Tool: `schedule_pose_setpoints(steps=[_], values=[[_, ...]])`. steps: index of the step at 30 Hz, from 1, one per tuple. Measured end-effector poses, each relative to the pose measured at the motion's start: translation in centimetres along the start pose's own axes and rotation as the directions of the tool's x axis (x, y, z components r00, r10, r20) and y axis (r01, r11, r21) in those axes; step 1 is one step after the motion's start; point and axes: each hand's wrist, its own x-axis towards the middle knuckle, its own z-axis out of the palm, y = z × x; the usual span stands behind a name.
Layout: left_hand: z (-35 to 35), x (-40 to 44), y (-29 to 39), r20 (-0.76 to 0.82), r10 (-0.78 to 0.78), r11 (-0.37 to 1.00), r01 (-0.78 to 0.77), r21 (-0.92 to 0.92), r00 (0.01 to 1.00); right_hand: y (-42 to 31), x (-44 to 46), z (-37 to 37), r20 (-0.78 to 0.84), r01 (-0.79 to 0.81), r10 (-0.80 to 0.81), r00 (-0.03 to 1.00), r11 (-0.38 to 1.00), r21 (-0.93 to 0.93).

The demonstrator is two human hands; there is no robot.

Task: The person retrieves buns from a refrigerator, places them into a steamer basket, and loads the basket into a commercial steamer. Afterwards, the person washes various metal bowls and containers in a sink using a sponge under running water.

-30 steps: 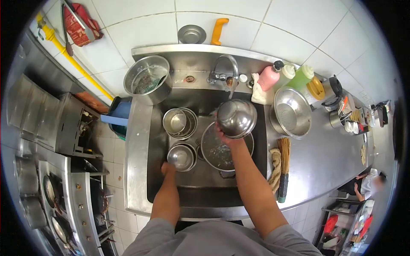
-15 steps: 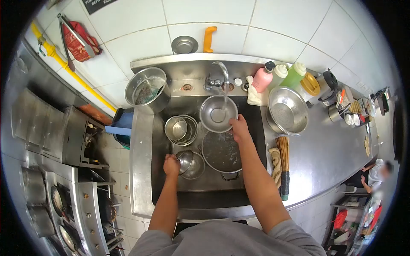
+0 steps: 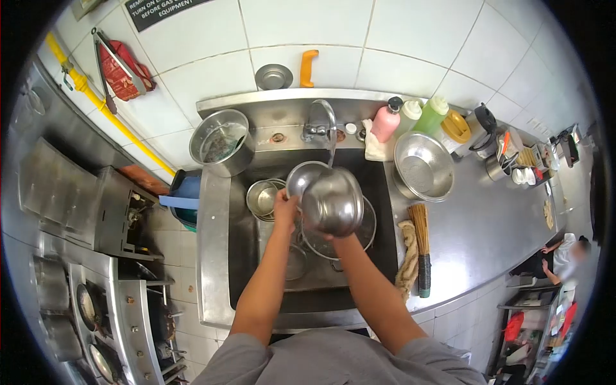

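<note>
My left hand is closed on the rim of a steel bowl beneath the faucet. Overlapping it, a second steel mixing bowl is tipped with its rounded underside toward me. My right hand grips that bowl from below, its fingers mostly hidden behind the metal. Under both hands a wide pot rests in the sink. Left of my left hand stand small nested steel pots. Another bowl lies on the sink floor, partly covered by my left forearm.
A large pot with cloudy contents stands on the sink's left corner. On the right counter sit a steel colander, a bamboo brush and a rag. Bottles line the back. A person is far right.
The right-hand bowl has come down from the faucet and turned underside toward me. My left hand has risen rightward from the sink floor, bringing its bowl under the faucet.
</note>
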Motion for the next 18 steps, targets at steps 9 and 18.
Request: schedule_pose_setpoints(steps=[9, 18], values=[[7.8, 1.5, -0.2, 0.362, -0.194, 0.878, 0.326, -0.351, 0.912, 8.0, -14.5, 6.3, -0.805, 0.274, -0.358, 0.473, 0.928, -0.252], [14.6, 8.7, -2.4, 0.727, -0.334, 0.593, 0.734, -0.332, 0.599, 7.0, -16.7, 12.8, -0.539, 0.026, -0.572, 0.618, 0.7, -0.713]])
